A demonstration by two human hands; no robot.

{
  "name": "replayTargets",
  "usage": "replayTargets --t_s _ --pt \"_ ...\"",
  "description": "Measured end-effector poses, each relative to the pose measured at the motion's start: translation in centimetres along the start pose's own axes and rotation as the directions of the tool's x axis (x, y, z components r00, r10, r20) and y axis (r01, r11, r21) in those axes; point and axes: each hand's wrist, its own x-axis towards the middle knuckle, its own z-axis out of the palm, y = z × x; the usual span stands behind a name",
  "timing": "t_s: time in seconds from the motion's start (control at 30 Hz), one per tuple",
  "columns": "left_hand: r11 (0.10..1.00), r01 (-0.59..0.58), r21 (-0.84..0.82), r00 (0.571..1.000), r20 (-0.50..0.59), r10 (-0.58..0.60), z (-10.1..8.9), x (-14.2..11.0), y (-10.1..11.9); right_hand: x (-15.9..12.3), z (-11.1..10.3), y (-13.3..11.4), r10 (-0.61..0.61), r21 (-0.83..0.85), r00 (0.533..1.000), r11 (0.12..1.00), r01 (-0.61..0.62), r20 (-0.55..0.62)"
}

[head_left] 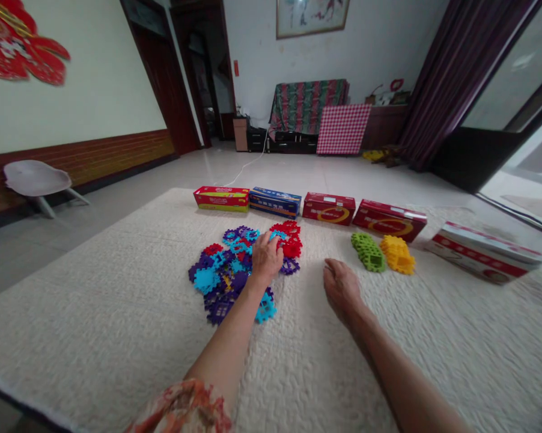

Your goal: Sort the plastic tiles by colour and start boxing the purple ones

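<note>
My left hand [267,258] reaches into a loose heap of notched plastic building tiles. Its fingertips are at a light blue tile [277,234] beside several red tiles [292,248]; whether they grip it is hidden. Purple tiles [219,310] and more light blue tiles [207,279] spread to the left and below the wrist, some overlapping. My right hand [342,284] is low over the mat, right of the heap, fingers loosely bent and holding nothing. To its right stand a row of green tiles [368,252] and a row of yellow tiles [398,254].
Behind the tiles, a red and yellow box [222,199], a blue box [275,202] and two dark red boxes [328,208] form a line. A white and red box [482,252] lies right. A cream quilted mat [118,288] covers the floor; a small chair [37,178] is left.
</note>
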Motion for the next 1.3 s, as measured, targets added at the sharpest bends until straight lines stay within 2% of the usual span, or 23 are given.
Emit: replayTargets --t_s 0.13,0.23,0.43,0.53,0.73,0.9,1.0,1.13,1.2,1.3 --pt "0.981 0.102 0.165 0.988 0.098 -0.119 0.6 1.3 0.2 3.3 1.6 -2.6 0.015 0.061 0.995 0.998 -0.021 0.095" --pt "0.967 0.150 0.204 0.974 0.136 -0.180 0.6 1.9 0.1 5.4 3.0 -4.1 0.048 0.081 0.995 0.995 -0.055 0.083" --pt "0.975 0.104 0.194 0.964 0.223 -0.147 1.3 2.1 0.1 8.1 5.1 -5.1 -0.001 0.088 0.997 0.996 -0.007 0.083" --pt "0.981 0.099 0.167 0.968 0.213 -0.134 1.7 1.9 0.3 8.3 5.6 -4.7 -0.040 0.205 0.997 0.978 0.025 0.069" --pt "1.000 0.017 0.006 0.985 0.171 -0.018 1.8 2.0 0.3 7.1 5.7 -4.3 -0.150 0.486 0.985 0.857 0.171 -0.082" --pt "0.992 0.049 -0.114 0.994 0.106 -0.037 1.5 2.4 -0.1 6.8 5.7 -4.3 -0.090 0.657 0.987 0.738 0.153 -0.130" --pt "0.978 0.070 -0.194 0.995 0.079 -0.055 1.3 2.6 0.0 6.9 5.7 -4.4 -0.066 0.759 0.995 0.644 0.097 -0.072" --pt "0.964 0.040 -0.263 0.999 0.027 -0.034 1.2 2.8 0.3 7.0 5.2 -4.6 -0.091 0.863 0.990 0.503 -0.050 0.111" --pt "0.961 0.012 -0.278 1.000 0.018 -0.007 1.2 2.8 0.5 7.0 4.9 -4.7 -0.122 0.875 0.973 0.470 -0.116 0.195" --pt "0.957 -0.040 -0.289 0.998 0.024 0.049 1.1 2.7 1.0 7.1 4.3 -4.9 -0.164 0.868 0.961 0.483 -0.119 0.223"
